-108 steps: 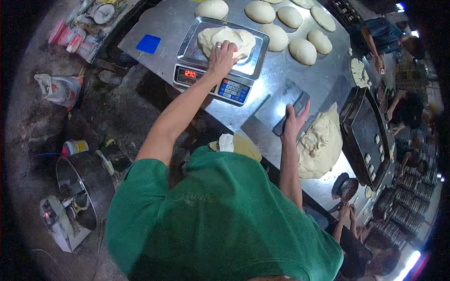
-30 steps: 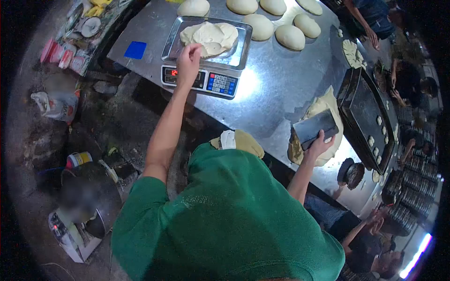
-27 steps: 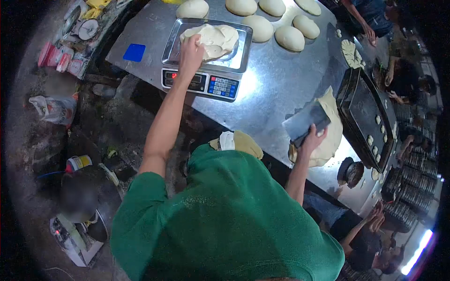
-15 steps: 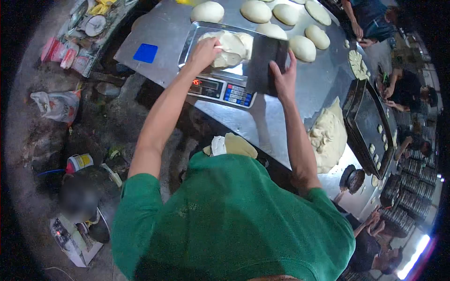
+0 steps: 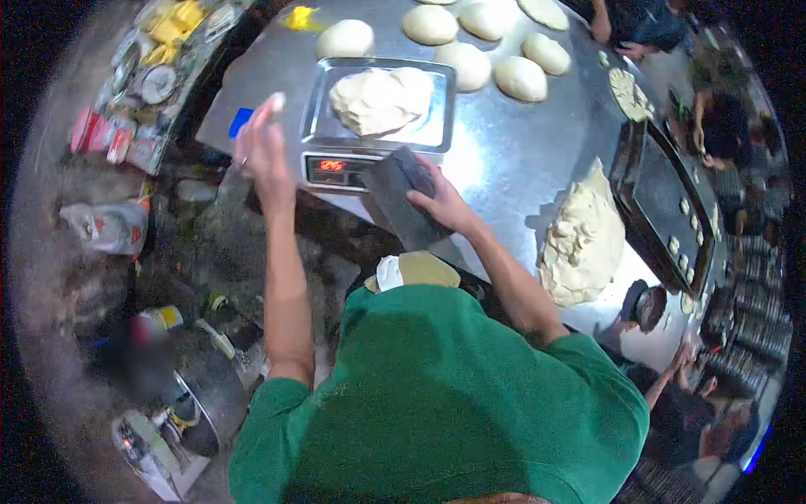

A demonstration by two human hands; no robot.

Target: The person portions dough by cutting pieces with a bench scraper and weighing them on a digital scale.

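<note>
A lump of dough (image 5: 382, 99) lies on the metal tray (image 5: 447, 126) of a digital scale (image 5: 312, 170) with lit red digits. Left of the scale, my left hand (image 5: 267, 160) is raised with its fingers apart and holds nothing; bits of dough seem to stick to a fingertip. My right hand (image 5: 443, 200) grips a dark flat scraper (image 5: 399, 189), which overlaps the front right part of the scale and hides its keypad. Behind my left hand, a blue square (image 5: 240, 123) shows partly on the table.
Several round dough balls (image 5: 430, 26) sit behind the scale. A large dough mass (image 5: 583, 239) lies at the right, beside dark trays (image 5: 625, 189) and a round dark container (image 5: 650, 307). Co-workers' hands (image 5: 687, 357) show along the right. A shelf with bags (image 5: 117, 144) stands left.
My left hand has let go of the dough and moved left. My right hand has brought the scraper from the tray's right side down to the scale's front. The whole dough lump now shows.
</note>
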